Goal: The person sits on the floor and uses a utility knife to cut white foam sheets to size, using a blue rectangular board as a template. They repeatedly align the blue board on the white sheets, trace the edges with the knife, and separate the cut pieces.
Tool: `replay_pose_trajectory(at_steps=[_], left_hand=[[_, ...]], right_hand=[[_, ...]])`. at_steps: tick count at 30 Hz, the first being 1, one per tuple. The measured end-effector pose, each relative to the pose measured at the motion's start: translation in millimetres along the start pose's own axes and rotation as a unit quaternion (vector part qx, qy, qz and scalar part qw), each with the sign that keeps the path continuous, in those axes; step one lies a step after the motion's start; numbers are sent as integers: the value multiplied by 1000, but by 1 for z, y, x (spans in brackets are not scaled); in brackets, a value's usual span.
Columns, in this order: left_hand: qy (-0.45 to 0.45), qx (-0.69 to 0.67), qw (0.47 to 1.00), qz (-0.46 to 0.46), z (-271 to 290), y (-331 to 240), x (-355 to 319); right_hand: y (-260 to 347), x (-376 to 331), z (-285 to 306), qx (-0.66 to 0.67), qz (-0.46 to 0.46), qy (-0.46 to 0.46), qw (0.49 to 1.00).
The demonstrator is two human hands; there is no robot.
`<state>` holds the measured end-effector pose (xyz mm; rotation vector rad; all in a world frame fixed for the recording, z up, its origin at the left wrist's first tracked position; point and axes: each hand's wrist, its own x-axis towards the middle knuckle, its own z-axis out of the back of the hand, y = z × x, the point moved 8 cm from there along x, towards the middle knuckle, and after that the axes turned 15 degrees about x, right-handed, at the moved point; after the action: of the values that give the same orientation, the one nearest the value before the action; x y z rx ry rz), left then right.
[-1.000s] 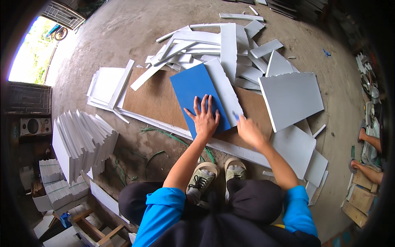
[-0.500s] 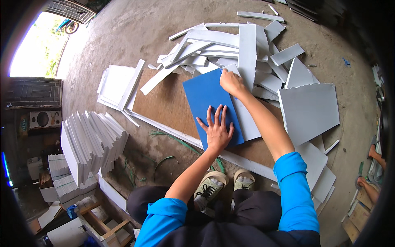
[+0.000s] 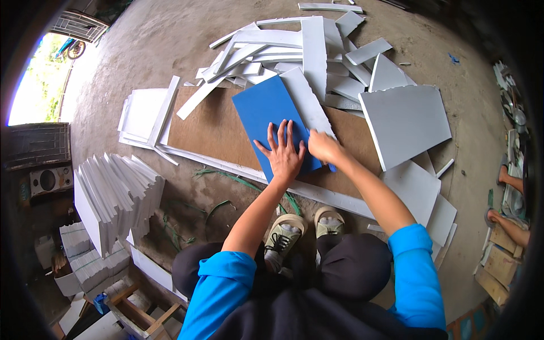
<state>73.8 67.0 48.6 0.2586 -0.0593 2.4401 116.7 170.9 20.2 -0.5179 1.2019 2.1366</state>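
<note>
A flat blue rectangular board (image 3: 263,105) lies over a white foam sheet (image 3: 306,102) on a brown wooden panel (image 3: 192,133). My left hand (image 3: 285,156) presses on the blue board with its fingers spread. At the board's right edge, near its lower corner, my right hand (image 3: 324,147) is closed around what looks like a utility knife; only small blue bits of it show, and the blade is hidden. The foam sheet's right edge is ragged. Part of that sheet is covered by the blue board.
Beyond the panel is a heap of white foam offcuts (image 3: 272,54). A large foam piece (image 3: 405,122) leans at the right. Stacked white sheets (image 3: 116,195) stand at the left, near a wooden frame (image 3: 139,311). Green strapping (image 3: 238,180) lies before my shoes. Another person's feet (image 3: 501,195) show far right.
My right hand has moved toward me along the blue board's right edge, from its far corner to near its lower corner. My left hand stays on the board. The whole view has shifted slightly.
</note>
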Motion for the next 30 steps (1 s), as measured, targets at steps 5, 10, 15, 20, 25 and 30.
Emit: replay_pose_trajectory(at_steps=[5,10,15,20,25,30], left_hand=[[-10,-5,1000,-3,3,-4,-2],[-12,-2,1000,-23,2,-4,-5],[-5,2,1000,-21,-1,-4,-4],[1,-2,1000,-19,2,-4,-2],[32,7,999,-18,-1,-5,-1],[56,3,998,-18,-3,-6,1]], right_hand=[[-52,-68,-29,6,-5,-8,1000],[-59,-93,-40,-17,27,-56,998],[-63,-103,-43,-66,36,-59,995],[-38,-74,9,-84,71,-40,993],[40,26,75,-27,150,-184,971],[71,99,68,-43,146,-182,971]])
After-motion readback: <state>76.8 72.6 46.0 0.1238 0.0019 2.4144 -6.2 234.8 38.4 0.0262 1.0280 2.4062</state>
